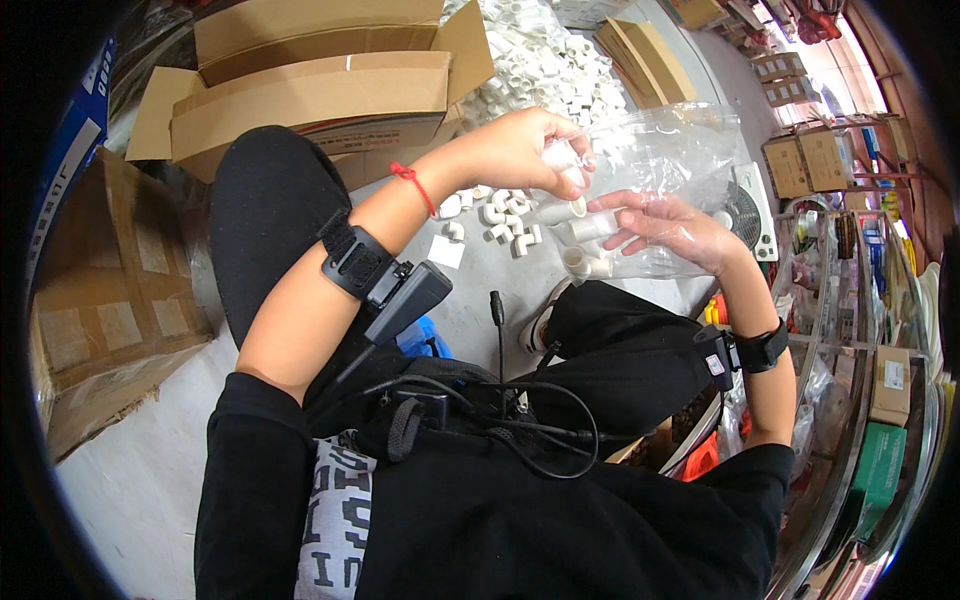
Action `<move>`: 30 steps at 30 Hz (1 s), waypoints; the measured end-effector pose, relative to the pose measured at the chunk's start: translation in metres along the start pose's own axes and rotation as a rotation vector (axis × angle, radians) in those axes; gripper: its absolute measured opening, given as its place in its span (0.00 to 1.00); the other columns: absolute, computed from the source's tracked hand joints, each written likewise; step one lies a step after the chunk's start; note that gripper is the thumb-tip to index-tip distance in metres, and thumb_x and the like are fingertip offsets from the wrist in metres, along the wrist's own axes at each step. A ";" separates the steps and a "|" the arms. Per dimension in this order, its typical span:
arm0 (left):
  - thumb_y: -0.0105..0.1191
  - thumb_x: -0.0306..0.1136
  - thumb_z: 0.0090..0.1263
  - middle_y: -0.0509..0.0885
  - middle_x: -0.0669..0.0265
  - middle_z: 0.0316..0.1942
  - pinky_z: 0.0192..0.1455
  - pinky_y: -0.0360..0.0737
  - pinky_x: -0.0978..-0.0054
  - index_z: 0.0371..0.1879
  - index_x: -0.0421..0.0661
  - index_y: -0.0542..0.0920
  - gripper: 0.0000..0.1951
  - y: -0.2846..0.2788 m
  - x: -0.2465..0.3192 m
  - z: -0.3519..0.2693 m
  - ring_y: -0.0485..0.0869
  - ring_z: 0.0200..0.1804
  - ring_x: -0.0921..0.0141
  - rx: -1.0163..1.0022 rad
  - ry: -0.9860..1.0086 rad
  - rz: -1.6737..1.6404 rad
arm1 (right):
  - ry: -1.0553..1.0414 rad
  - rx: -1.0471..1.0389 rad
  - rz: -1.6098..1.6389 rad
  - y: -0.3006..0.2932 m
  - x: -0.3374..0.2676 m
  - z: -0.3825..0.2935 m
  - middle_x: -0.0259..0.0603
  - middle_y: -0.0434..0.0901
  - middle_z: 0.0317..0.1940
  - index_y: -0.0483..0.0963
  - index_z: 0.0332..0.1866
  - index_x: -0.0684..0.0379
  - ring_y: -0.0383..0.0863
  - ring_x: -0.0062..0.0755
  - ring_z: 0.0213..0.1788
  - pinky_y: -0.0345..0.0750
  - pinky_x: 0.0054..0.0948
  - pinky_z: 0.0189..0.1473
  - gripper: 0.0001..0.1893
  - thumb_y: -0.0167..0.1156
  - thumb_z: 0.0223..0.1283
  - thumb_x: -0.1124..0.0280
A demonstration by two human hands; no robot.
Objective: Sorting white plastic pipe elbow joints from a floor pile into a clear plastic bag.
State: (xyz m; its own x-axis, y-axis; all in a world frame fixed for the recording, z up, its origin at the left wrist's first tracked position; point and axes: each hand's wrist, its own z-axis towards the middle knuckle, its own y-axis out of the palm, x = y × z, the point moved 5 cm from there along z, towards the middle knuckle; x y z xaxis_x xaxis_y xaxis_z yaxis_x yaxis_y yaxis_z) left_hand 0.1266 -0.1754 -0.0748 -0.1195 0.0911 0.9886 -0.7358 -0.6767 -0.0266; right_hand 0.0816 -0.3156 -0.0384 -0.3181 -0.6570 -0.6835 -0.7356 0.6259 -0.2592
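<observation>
A clear plastic bag point(675, 157) spreads before me with several white plastic pipe fittings point(576, 259) in its lower left part. My left hand point(536, 154) curls around a white pipe fitting point(564, 159), close to the bag's left side. Just to its right, my right hand point(667, 229) is seen through the clear film, its fingers spread beside the fittings; whether it pinches the film I cannot tell. Small white elbow fittings point(514, 217) lie loose on the floor below my left hand. Behind the hands rises a large heap of white fittings point(555, 67).
An open cardboard box point(307, 97) stands at the upper left, a taped carton point(120, 300) at the far left. Another open box point(649, 60) lies beyond the heap. A fan point(750, 214) and glass shelving point(832, 337) are on the right. Black cables point(555, 427) cross my lap.
</observation>
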 end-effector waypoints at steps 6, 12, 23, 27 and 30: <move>0.56 0.26 0.45 0.77 0.68 0.30 0.37 0.69 0.83 0.31 0.41 0.73 0.12 0.002 -0.003 0.002 0.72 0.33 0.80 -0.007 0.009 -0.053 | -0.001 -0.072 -0.122 -0.001 -0.004 -0.006 0.36 0.69 0.38 0.60 0.51 0.54 0.68 0.22 0.41 0.66 0.22 0.43 0.19 0.48 0.53 0.63; 0.55 0.23 0.44 0.77 0.66 0.31 0.37 0.70 0.84 0.29 0.41 0.73 0.11 0.004 -0.003 0.003 0.73 0.34 0.78 -0.033 0.055 0.006 | -0.133 -0.151 -0.198 0.011 -0.012 -0.004 0.36 0.69 0.43 0.59 0.53 0.56 0.66 0.25 0.46 0.60 0.23 0.50 0.20 0.48 0.53 0.67; 0.56 0.24 0.44 0.77 0.65 0.30 0.37 0.70 0.83 0.32 0.39 0.71 0.14 0.003 -0.003 0.001 0.74 0.33 0.78 -0.050 -0.002 -0.022 | -0.084 -0.123 -0.177 0.010 -0.011 -0.001 0.37 0.65 0.48 0.61 0.51 0.60 0.67 0.23 0.43 0.64 0.22 0.46 0.22 0.52 0.47 0.77; 0.56 0.26 0.44 0.75 0.68 0.26 0.33 0.68 0.84 0.31 0.41 0.72 0.13 0.003 -0.001 0.002 0.71 0.29 0.79 -0.025 0.068 0.128 | -0.156 -0.160 -0.151 0.014 -0.010 0.001 0.37 0.64 0.48 0.61 0.51 0.58 0.67 0.23 0.41 0.64 0.20 0.45 0.21 0.51 0.47 0.78; 0.57 0.27 0.44 0.74 0.70 0.25 0.32 0.66 0.84 0.29 0.42 0.73 0.12 0.004 0.000 0.002 0.69 0.29 0.80 -0.024 0.085 0.143 | -0.155 -0.148 -0.111 0.011 -0.005 0.004 0.37 0.65 0.46 0.60 0.50 0.57 0.66 0.22 0.41 0.63 0.19 0.45 0.20 0.50 0.49 0.76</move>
State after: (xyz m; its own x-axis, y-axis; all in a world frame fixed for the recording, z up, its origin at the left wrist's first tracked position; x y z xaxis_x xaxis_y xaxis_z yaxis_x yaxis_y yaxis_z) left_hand 0.1254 -0.1796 -0.0742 -0.2795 0.0568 0.9585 -0.7229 -0.6695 -0.1711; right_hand 0.0777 -0.3039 -0.0411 -0.1433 -0.6390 -0.7558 -0.8445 0.4771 -0.2433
